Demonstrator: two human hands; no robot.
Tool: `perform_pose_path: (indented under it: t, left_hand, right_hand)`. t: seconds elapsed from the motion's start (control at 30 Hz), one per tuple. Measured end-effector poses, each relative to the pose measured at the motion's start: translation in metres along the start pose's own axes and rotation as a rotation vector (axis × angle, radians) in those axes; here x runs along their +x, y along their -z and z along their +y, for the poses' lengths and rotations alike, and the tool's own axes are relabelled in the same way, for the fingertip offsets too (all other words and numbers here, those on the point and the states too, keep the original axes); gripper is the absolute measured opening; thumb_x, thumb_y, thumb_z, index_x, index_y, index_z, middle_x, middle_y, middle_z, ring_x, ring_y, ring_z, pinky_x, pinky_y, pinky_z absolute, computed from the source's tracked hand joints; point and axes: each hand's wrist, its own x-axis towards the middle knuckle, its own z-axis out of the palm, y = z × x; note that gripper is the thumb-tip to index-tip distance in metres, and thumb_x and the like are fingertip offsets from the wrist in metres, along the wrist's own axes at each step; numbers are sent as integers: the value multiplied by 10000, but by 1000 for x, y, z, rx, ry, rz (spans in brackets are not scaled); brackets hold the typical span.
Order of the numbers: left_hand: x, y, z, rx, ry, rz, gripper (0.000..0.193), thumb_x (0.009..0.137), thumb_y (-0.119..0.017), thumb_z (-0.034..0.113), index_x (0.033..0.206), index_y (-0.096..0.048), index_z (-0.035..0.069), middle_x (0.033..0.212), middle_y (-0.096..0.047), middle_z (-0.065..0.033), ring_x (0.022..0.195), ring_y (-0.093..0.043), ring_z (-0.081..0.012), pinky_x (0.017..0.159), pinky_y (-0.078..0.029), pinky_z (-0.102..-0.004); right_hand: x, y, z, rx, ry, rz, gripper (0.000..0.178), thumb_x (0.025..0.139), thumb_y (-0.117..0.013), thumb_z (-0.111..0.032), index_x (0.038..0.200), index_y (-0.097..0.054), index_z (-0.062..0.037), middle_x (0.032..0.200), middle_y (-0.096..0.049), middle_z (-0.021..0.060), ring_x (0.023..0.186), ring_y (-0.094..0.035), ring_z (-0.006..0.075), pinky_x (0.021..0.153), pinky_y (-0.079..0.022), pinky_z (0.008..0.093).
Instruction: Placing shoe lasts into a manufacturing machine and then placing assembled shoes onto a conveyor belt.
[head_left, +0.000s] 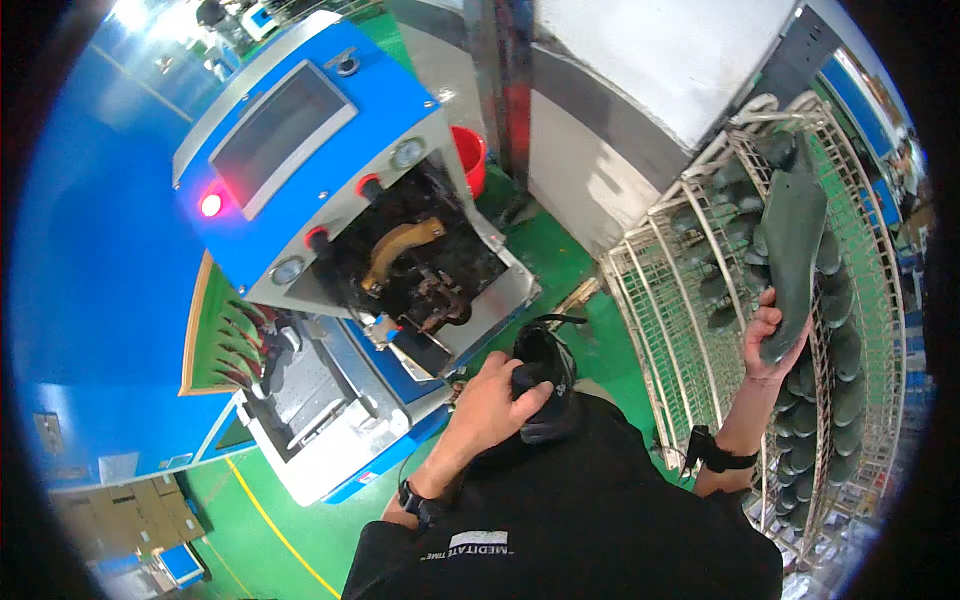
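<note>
My left hand (497,398) grips a black shoe upper (545,368) held against my dark shirt, just in front of the blue and grey machine (330,160). My right hand (768,340) is raised to the right and holds a dark green shoe last (793,250) by its lower end, sole side toward me, over the wire rack (660,290). The machine's open black working head (420,270) with a brass-coloured curved part lies up and left of my left hand.
The wire rack holds several more dark green lasts (830,370) on pegs. A red bucket (470,155) stands behind the machine beside a white cabinet (640,90). The floor (250,520) is green with a yellow line. Cardboard boxes (130,510) sit at lower left.
</note>
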Motion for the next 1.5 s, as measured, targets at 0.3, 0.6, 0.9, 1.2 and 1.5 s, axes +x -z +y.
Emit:
perform_pose_path:
  t: [0.3, 0.6, 0.9, 1.2, 1.5]
  left_hand:
    - [25, -8, 3, -152, 100, -81, 443, 918, -611, 408, 1107, -679, 13, 1117, -601, -201, 1052, -614, -374, 900, -480, -428]
    - [-29, 38, -73, -723, 190, -66, 449, 927, -621, 312, 1246, -613, -4, 1128, -622, -36, 1035, -551, -131, 923, -456, -294]
    - [-241, 102, -226, -1294, 17, 1029, 341, 770, -671, 191, 1038, -632, -16, 1222, -617, -153, 1165, -590, -286, 1066, -435, -409]
    - [-287, 74, -447, 156, 1273, 580, 400, 719, -654, 238, 1077, -737, 79, 1207, -655, -256, 1165, -605, -455, 988, -503, -475]
    - [-175, 161, -444, 392, 953, 1057, 335, 820, -667, 333, 985, -652, 41, 1013, -670, -158, 985, -636, -369, 845, -505, -499]
  right_hand:
    - [77, -45, -77, 849, -11, -112, 617, 967, -563, -115, 1487, -297, 83, 1213, -551, 197, 900, -610, 244, 741, -544, 343]
    - [158, 110, -238, 566, 44, 40, 124, 907, -475, -41, 844, -400, -118, 776, -356, 15, 709, -414, 165, 646, -367, 348]
    - [175, 4, -49, -75, 123, 197, 228, 1047, -459, -216, 939, -465, -14, 832, -420, 67, 642, -375, 184, 567, -326, 354]
    - [69, -283, 428, -1322, 471, -795, 266, 970, -597, -73, 1220, -616, 16, 1149, -678, 141, 1021, -656, 251, 897, -530, 364]
    - [67, -320, 589, -1739, 1445, -837, 509, 965, -605, -350, 1293, -542, 34, 1372, -581, 231, 1306, -526, 373, 1123, -318, 497]
